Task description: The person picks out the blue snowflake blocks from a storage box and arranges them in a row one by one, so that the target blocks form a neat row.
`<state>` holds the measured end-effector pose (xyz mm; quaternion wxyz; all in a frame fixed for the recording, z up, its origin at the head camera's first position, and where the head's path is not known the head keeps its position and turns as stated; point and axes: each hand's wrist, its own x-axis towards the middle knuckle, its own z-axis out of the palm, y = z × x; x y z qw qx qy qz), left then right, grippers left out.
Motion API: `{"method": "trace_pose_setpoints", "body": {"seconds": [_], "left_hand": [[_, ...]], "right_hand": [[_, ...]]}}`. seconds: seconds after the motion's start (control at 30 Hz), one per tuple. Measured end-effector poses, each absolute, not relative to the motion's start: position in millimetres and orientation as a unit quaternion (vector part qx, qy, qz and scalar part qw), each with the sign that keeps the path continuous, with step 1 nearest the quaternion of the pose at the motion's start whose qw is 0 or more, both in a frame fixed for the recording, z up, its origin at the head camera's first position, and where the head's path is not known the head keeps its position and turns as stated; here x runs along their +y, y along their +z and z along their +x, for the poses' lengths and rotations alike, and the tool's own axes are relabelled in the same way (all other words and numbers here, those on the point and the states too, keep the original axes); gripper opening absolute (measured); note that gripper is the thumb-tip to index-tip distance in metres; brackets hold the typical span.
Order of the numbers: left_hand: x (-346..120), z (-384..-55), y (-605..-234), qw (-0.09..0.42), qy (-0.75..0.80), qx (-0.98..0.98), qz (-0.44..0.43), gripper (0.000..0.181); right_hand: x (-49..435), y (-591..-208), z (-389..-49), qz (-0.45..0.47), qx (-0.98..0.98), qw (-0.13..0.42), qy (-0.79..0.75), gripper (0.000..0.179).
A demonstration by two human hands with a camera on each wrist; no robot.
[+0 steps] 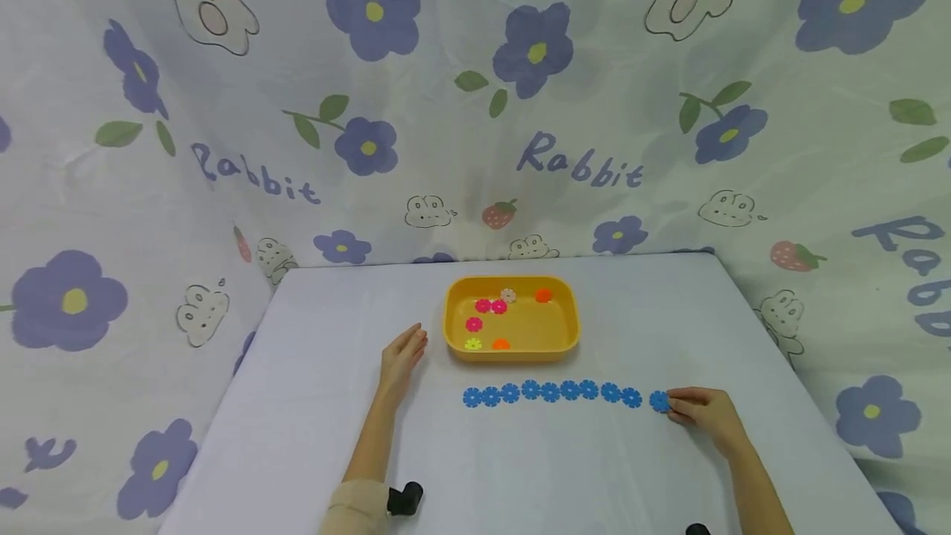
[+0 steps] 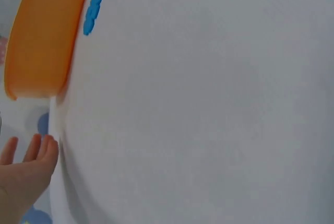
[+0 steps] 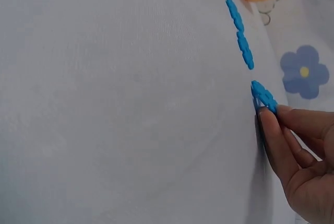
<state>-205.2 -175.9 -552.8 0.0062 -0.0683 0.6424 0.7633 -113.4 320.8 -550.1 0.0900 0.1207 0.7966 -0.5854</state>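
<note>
Between thumb and fingers, my right hand (image 1: 709,418) pinches a blue flower-shaped disc (image 1: 659,401) at the right end of a row of similar discs. In the right wrist view this blue disc (image 3: 264,96) is tilted, its far edge close to the table, with a small gap to the row. The row of blue discs (image 1: 550,391) runs sideways across the white table in front of the yellow tray (image 1: 513,353). My left hand (image 1: 402,359) is beside the tray's left side, fingers extended and holding nothing; the left wrist view shows the same hand (image 2: 31,174) apart from the tray.
Inside the tray lie several loose discs: pink (image 1: 474,324), orange (image 1: 544,295), white (image 1: 508,295) and yellow-green (image 1: 473,344). A white cloth covers the table (image 1: 565,469). Behind it hangs a curtain (image 1: 446,106) printed with flowers and rabbits.
</note>
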Motion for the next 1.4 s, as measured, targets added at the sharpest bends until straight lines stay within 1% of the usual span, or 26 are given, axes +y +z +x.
{"method": "trace_pose_setpoints", "body": {"seconds": [0.13,0.3,0.4,0.57,0.83,1.17,1.4], "left_hand": [[-157.3,-219.7,-550.7,-0.006,0.757,0.649,-0.077,0.052],[-134.5,-236.1,-544.6,-0.018,0.733,0.668,-0.127,0.052],[-126.6,-245.3,-544.5,-0.026,0.716,0.682,-0.147,0.051],[-120.9,-254.8,-546.6,-0.033,0.713,0.684,-0.151,0.053],[-112.4,-261.4,-549.4,-0.029,0.708,0.689,-0.151,0.054],[-110.8,-260.6,-553.6,-0.032,0.684,0.715,-0.142,0.049],[-110.9,-258.9,-552.1,-0.028,0.687,0.713,-0.137,0.049]], "right_hand": [[314.5,-550.4,-111.4,0.122,0.8,0.091,-0.581,0.033],[311.5,-551.6,-111.4,0.12,0.804,0.092,-0.575,0.03],[310.2,-551.4,-111.3,0.119,0.812,0.089,-0.564,0.03],[307.0,-550.4,-111.1,0.11,0.818,0.082,-0.559,0.031],[302.2,-551.4,-111.4,0.097,0.847,0.06,-0.519,0.029],[297.8,-550.5,-109.9,0.089,0.887,0.044,-0.451,0.026],[299.1,-549.9,-108.8,0.076,0.906,0.028,-0.416,0.03]]}}
